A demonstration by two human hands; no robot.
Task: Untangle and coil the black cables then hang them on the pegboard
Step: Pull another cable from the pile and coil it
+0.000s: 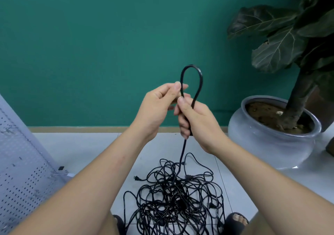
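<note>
Holding one black cable [200, 75] up in front of the teal wall [90, 35], bent into a narrow upright loop standing above both hands
Pinching the loop's left leg between thumb and forefinger of the left hand [159, 106], remaining fingers curled into the palm
Gripping the same cable in the right hand [198, 124] – fingers wrapped round it, thumb laid along the loop's base, right leg of the loop entering the grip beside that thumb
Touching each other at the fingertips, left against right
Leaving the bottom of the right fist and dropping nearly straight down into the tangled pile of black cables [177, 202] on the pale tiled floor [86, 149]
Sitting directly below the hands, between two feet in black sandals [232, 224] at the bottom edge
Not yet coiled down there – only loose overlapping loops, with a plug [136, 178] poking out at the left side
Can't tell how many separate cables in the heap
Far left: white pegboard [23, 171] leaning tilted, well apart from the pile, with small marks on it too tiny to identify
Right: grey glazed pot [271, 149] of soil on the floor holding a large-leaved plant [271, 35], near the pile, not touching
</note>
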